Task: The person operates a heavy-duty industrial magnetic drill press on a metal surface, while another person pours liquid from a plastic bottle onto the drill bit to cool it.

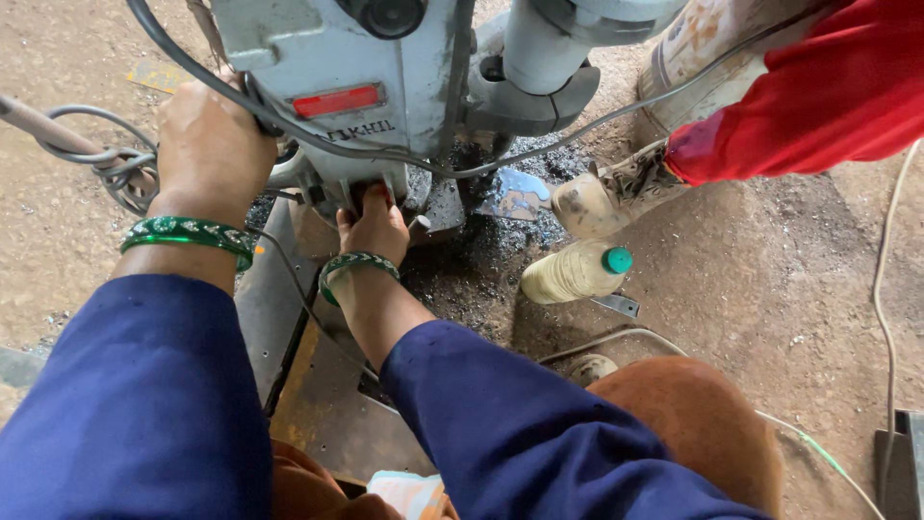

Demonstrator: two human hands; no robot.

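Left hand [207, 144] clenched on grey drill machine [346, 87] handle, far left; right hand [375, 226] fingers pressed under its base, grip unclear. Plastic bottle [575, 273], pale yellowish liquid, green cap, lies right.

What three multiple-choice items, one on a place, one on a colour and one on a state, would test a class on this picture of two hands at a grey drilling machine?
1. Where does the plastic bottle lie?
A. On the ground to the right of the machine
B. On top of the machine
C. In the left hand

2. What colour is the bottle's cap?
A. Red
B. Green
C. White

3. What is the left hand doing?
A. Hanging free
B. Resting flat on the ground
C. Gripping the side of the machine

Answers:
1 A, it lies on its side on the dirt, beside a co-worker's boot.
2 B, the cap is plainly green.
3 C, its fingers close around the machine's side, while the right hand reaches under the base.
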